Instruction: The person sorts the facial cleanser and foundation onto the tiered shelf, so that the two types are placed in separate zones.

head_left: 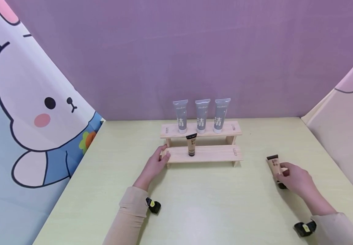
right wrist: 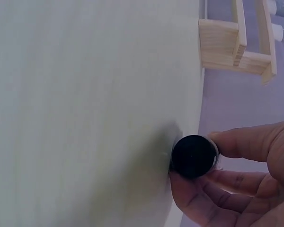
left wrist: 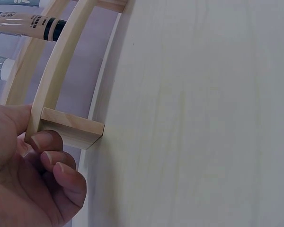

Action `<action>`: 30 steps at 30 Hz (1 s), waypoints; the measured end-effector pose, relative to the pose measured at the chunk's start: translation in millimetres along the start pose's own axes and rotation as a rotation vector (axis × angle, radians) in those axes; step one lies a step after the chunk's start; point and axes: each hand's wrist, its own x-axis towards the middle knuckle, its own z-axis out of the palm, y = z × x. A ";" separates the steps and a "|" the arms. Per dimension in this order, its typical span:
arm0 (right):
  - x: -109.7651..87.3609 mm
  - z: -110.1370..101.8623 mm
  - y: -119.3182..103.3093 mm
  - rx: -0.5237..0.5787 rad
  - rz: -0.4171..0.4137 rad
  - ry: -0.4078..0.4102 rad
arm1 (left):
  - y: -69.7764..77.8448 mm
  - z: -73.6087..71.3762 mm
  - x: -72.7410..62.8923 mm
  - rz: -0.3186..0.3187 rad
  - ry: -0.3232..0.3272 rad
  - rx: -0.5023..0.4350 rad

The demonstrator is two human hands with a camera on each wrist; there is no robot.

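Observation:
At the left end of a two-step wooden rack, my left hand grips the lower step, thumb on top and fingers curled beneath it, as the left wrist view shows. A small beige tube with a black cap stands cap-down on that step, left of its middle. Over the table to the right, my right hand holds a second beige tube between thumb and fingers. That tube tilts, its black flat end up and leftward; its round black cap faces the camera in the right wrist view, close over the table.
Three grey tubes with white caps, a left one, a middle one and a right one, stand on the upper step. Behind the pale table hangs a purple cloth. A rabbit-print cloth borders the left side.

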 end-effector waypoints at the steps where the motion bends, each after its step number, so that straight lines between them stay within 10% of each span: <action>1: 0.0 0.5 -1.2 0.006 -0.007 0.011 | 0.0 0.1 0.0 0.000 -0.001 -0.002; 30: 22.4 10.3 -94.7 0.379 -0.242 0.250 | 0.2 0.0 -0.2 -0.002 0.005 -0.008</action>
